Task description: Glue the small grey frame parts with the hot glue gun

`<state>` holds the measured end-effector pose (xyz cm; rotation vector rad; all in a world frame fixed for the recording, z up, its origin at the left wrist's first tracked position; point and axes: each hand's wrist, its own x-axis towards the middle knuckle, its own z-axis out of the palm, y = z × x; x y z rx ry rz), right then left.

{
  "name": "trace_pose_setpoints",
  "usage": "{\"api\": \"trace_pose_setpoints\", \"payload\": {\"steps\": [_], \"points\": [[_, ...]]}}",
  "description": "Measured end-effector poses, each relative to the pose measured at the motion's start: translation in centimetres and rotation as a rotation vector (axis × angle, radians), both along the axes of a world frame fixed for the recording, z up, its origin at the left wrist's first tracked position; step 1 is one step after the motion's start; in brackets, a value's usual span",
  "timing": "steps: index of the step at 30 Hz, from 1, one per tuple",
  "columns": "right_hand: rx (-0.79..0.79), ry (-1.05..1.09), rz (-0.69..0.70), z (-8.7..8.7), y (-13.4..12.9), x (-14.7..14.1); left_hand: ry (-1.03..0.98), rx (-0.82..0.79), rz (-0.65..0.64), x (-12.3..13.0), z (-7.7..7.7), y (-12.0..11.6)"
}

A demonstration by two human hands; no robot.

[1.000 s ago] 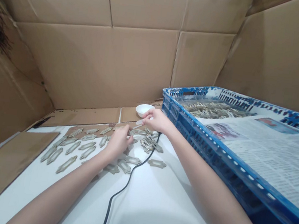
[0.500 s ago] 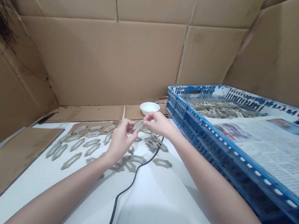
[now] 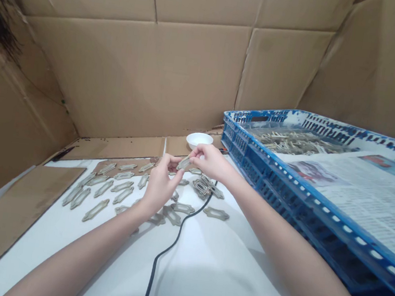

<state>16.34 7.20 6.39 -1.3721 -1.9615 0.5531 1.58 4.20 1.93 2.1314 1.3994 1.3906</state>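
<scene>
We have one pierced metal plate pinched at this step between the fingers of our left hand and right hand, above the bench, with further plates laid in rows nearby.

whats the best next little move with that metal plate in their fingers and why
Probably set the small metal plate, pinched between the left hand and right hand, down beside the tidy rows of matching plates. Those lie neatly side by side, while others sit loose near the black cable, so that spot seems better.
</scene>
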Motion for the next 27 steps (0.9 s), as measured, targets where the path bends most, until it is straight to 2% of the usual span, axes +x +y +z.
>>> {"api": "trace_pose_setpoints", "payload": {"steps": [5, 13, 17, 20, 24, 27], "points": [[0.048, -0.013, -0.026, 0.2, -0.6, -0.3, -0.001, -0.001, 0.010, 0.0, -0.1, 0.0], [0.146, 0.046, -0.074, -0.5, -0.6, -0.5, -0.028, -0.007, -0.019, 0.0, 0.0, -0.2], [0.131, 0.032, -0.105, -0.8, -0.3, -0.4, -0.125, -0.051, -0.048, 0.0, -0.4, 0.4], [0.119, 0.054, -0.141, -1.4, 0.3, -0.2, -0.239, -0.118, -0.117, -0.2, -0.5, 1.0], [0.068, 0.181, -0.112, -2.1, 1.2, 0.1, -0.346, -0.274, -0.228, -0.5, -0.6, 1.8], [0.012, 0.317, -0.126, -2.0, 1.8, 0.6, -0.344, -0.389, -0.215, -1.2, -0.9, 2.5]]}}
